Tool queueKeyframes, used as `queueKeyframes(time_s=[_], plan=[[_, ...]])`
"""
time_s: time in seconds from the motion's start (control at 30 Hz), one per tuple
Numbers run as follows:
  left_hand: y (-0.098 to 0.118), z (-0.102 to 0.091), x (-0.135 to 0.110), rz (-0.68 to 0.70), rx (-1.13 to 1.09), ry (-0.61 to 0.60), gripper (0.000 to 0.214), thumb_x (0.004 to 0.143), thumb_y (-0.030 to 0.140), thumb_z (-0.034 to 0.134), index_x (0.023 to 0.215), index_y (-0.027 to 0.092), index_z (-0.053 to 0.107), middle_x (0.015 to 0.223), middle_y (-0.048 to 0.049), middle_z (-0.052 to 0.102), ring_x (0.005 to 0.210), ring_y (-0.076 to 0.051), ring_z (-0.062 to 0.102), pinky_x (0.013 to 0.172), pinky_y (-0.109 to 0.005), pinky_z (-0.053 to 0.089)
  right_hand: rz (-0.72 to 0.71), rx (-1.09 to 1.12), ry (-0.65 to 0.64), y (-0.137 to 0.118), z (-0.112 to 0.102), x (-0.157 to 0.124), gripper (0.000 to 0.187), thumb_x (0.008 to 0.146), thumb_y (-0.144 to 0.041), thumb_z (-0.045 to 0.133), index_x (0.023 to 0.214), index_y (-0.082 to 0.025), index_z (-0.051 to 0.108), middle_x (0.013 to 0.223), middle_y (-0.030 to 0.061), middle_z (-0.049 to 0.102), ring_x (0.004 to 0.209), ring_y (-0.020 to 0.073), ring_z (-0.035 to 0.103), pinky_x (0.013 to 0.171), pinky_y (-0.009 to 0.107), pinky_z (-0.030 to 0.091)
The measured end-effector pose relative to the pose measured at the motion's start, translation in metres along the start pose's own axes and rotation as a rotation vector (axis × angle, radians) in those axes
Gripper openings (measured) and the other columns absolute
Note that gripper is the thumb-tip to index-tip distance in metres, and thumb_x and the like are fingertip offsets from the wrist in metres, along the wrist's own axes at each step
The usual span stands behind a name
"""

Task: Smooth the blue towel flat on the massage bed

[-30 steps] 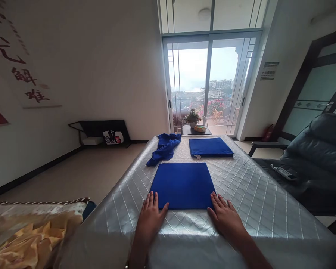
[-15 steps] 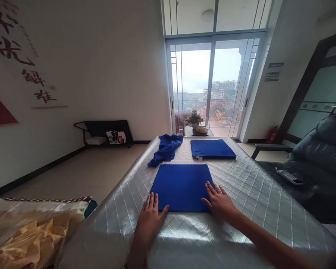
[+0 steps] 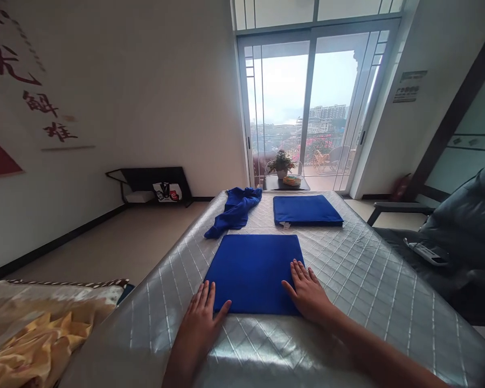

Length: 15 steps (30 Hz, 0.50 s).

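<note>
The right hand (image 3: 309, 293) has moved: it has slid up from the lower right corner of the folded blue cloth (image 3: 254, 272) and now rests across that cloth's right edge, its fingers pointing toward the upper left of the frame. The left hand (image 3: 200, 312) stays at the lower left corner, fingertips on the edge and thumb at the near border. Both hands are flat and spread wide, grasping nothing (how hard they press, I cannot tell). The cloth itself lies in the lower centre of the frame on the silver quilted cover (image 3: 355, 280), and its outline looks as square as before. The shift suggests the right side is being smoothed or trued while the left hand steadies the other corner. Beyond it, the crumpled blue cloth (image 3: 236, 210) left of centre and the blue folded stack (image 3: 307, 209) right of centre remain untouched.
</note>
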State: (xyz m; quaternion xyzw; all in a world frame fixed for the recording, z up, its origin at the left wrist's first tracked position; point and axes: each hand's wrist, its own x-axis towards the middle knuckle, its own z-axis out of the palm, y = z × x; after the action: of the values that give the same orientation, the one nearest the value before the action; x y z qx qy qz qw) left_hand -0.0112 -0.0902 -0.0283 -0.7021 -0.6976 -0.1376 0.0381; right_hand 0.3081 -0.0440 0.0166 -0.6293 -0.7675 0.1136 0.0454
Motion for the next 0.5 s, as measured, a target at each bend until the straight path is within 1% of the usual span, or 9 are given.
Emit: queueKeyframes(time_s=[0.07, 0.17, 0.2, 0.27, 0.33, 0.37, 0.43, 0.5], plan=[[-0.001, 0.000, 0.000, 0.037, 0.022, 0.092, 0.081, 0.097, 0.068, 0.033, 0.154, 0.010, 0.035, 0.159, -0.0159, 0.036, 0.147, -0.031, 0.033, 0.118, -0.051, 0.035, -0.005, 0.020, 0.001, 0.001, 0.000, 0.000, 0.084, 0.098, -0.067, 0.007, 0.158, -0.009, 0.013, 0.165, 0.0078, 0.005, 0.153, 0.0198, 0.001, 0.125, 0.042, 0.001], [-0.003, -0.004, 0.000, 0.140, 0.062, 0.251, 0.075, 0.098, 0.064, 0.036, 0.152, 0.013, 0.038, 0.158, -0.0150, 0.038, 0.148, -0.031, 0.032, 0.118, -0.055, 0.034, -0.010, 0.035, -0.007, 0.001, -0.001, -0.001, 0.082, 0.099, -0.066, 0.007, 0.158, -0.009, 0.011, 0.165, 0.0072, 0.006, 0.153, 0.0193, 0.000, 0.125, 0.042, 0.000], [-0.003, -0.006, 0.000, 0.181, 0.074, 0.292, 0.073, 0.098, 0.063, 0.037, 0.152, 0.014, 0.040, 0.158, -0.0153, 0.039, 0.147, -0.032, 0.033, 0.117, -0.056, 0.034, -0.009, 0.037, -0.010, 0.001, -0.001, -0.001, 0.081, 0.099, -0.065, 0.008, 0.158, -0.009, 0.011, 0.165, 0.0072, 0.005, 0.153, 0.0192, -0.001, 0.125, 0.042, 0.000], [0.000, -0.011, 0.001, 0.255, 0.089, 0.332, 0.069, 0.098, 0.061, 0.038, 0.149, 0.014, 0.044, 0.155, -0.0164, 0.044, 0.145, -0.033, 0.036, 0.116, -0.057, 0.036, -0.007, 0.042, -0.015, 0.001, -0.002, -0.002, 0.080, 0.100, -0.064, 0.008, 0.158, -0.009, 0.011, 0.165, 0.0074, 0.005, 0.153, 0.0193, 0.000, 0.125, 0.042, 0.000], [0.008, -0.019, 0.001, 0.315, 0.086, 0.319, 0.065, 0.099, 0.058, 0.039, 0.147, 0.015, 0.047, 0.152, -0.0163, 0.048, 0.142, -0.033, 0.041, 0.113, -0.056, 0.041, -0.005, 0.050, -0.018, 0.001, -0.004, -0.003, 0.079, 0.100, -0.063, 0.008, 0.158, -0.008, 0.012, 0.165, 0.0075, 0.005, 0.153, 0.0193, 0.000, 0.125, 0.042, 0.001], [0.016, -0.024, 0.002, 0.351, 0.075, 0.289, 0.063, 0.099, 0.057, 0.039, 0.147, 0.016, 0.048, 0.151, -0.0156, 0.049, 0.141, -0.033, 0.044, 0.111, -0.055, 0.043, -0.005, 0.052, -0.020, 0.001, -0.004, -0.004, 0.079, 0.101, -0.062, 0.009, 0.158, -0.008, 0.012, 0.165, 0.0075, 0.005, 0.153, 0.0193, 0.001, 0.125, 0.042, 0.001], [0.039, -0.037, 0.005, 0.458, 0.031, 0.183, 0.061, 0.100, 0.056, 0.042, 0.148, 0.019, 0.047, 0.150, -0.0127, 0.051, 0.137, -0.031, 0.049, 0.108, -0.050, 0.048, -0.005, 0.052, -0.022, 0.001, -0.006, -0.004, 0.078, 0.101, -0.061, 0.009, 0.158, -0.009, 0.013, 0.165, 0.0073, 0.006, 0.153, 0.0194, 0.002, 0.125, 0.043, 0.002], [0.070, -0.051, 0.011, 0.618, -0.046, 0.036, 0.061, 0.099, 0.057, 0.044, 0.150, 0.023, 0.042, 0.152, -0.0092, 0.050, 0.137, -0.028, 0.050, 0.107, -0.046, 0.050, -0.005, 0.044, -0.020, 0.001, -0.007, -0.005, 0.078, 0.101, -0.061, 0.010, 0.159, -0.008, 0.014, 0.165, 0.0079, 0.006, 0.153, 0.0197, 0.002, 0.125, 0.043, 0.003]])
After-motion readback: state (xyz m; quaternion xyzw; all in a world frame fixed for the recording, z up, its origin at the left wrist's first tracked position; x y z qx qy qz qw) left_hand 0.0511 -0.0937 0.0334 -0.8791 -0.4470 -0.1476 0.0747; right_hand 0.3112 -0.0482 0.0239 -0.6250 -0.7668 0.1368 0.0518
